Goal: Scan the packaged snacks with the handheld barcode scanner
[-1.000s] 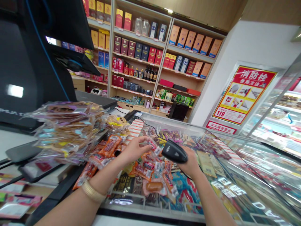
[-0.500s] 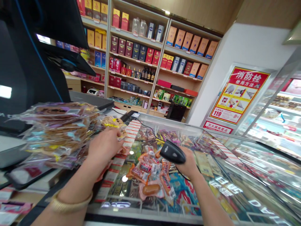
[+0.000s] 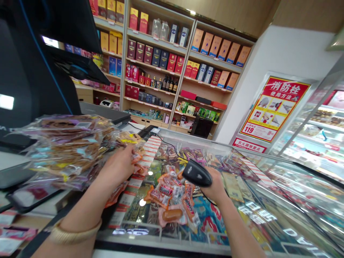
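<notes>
At eight o'clock, the left hand (image 3: 118, 166) pinches an orange snack packet (image 3: 138, 159). At five o'clock, the right hand (image 3: 216, 184) wraps its fingers around a black barcode scanner (image 3: 197, 173).

Observation of the person's own body: 2 bare forearms are extending into view from the lower edge, the left forearm (image 3: 80, 215) ending in the left hand (image 3: 118, 166) and the right forearm (image 3: 238, 225) ending in the right hand (image 3: 216, 184). The left wrist is wearing a wide, gold-toned bangle (image 3: 75, 231) with a smooth sheen and fine ribbing, while the right wrist is showing 0 visible bands, and fine details of the fingers are staying too small to read.
</notes>
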Demonstrator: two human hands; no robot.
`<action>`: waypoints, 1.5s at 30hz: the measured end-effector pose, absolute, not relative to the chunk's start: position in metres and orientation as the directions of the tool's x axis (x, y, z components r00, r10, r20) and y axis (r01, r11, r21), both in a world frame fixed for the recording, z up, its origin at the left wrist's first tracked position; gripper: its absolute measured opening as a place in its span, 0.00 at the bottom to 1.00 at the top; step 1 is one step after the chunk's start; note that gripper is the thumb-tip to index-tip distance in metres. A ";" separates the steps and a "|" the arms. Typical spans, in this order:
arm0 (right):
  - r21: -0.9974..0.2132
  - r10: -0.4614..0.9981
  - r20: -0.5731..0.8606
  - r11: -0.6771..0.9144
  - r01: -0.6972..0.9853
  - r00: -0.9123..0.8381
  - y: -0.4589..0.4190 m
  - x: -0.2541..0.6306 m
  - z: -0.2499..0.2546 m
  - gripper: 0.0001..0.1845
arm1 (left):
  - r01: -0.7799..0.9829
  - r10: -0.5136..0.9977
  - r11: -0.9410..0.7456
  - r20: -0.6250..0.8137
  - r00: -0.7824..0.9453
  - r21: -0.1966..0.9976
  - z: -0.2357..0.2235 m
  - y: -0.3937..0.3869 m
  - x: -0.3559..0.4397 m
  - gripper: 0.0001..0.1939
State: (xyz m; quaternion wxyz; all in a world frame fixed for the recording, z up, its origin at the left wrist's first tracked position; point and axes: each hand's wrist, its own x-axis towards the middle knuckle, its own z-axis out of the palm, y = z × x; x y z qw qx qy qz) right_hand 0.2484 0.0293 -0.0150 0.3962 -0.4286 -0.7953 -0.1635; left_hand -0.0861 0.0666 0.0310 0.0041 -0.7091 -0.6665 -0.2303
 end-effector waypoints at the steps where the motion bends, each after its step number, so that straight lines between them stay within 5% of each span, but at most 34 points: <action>1: -0.082 0.559 0.765 0.577 0.813 -0.319 0.030 0.248 -0.016 0.10 | 0.922 0.924 -0.180 0.379 0.039 0.343 0.029 0.069 -0.083 0.17; 5: -0.106 0.597 0.726 0.586 0.803 -0.340 0.031 0.248 -0.017 0.11 | 0.787 0.820 -0.474 0.525 0.229 0.396 0.022 0.072 -0.065 0.14; 12: -0.142 0.672 0.653 0.561 0.815 -0.349 0.027 0.243 -0.016 0.07 | 0.656 0.648 -0.716 0.577 0.497 0.238 0.013 0.069 -0.045 0.16; 32: -0.126 0.676 0.613 0.594 0.794 -0.409 0.027 0.237 -0.017 0.10 | 0.648 0.646 -0.733 0.513 0.565 0.208 0.013 0.060 -0.034 0.18; 40: -0.128 0.614 0.703 0.606 0.785 -0.360 0.027 0.240 -0.015 0.11 | 0.483 0.608 -0.793 0.517 0.602 0.371 0.002 0.059 -0.024 0.17; 45: -0.114 0.610 0.711 0.591 0.798 -0.350 0.028 0.242 -0.016 0.12 | 0.808 0.802 -0.527 0.468 0.370 0.264 0.015 0.061 -0.042 0.17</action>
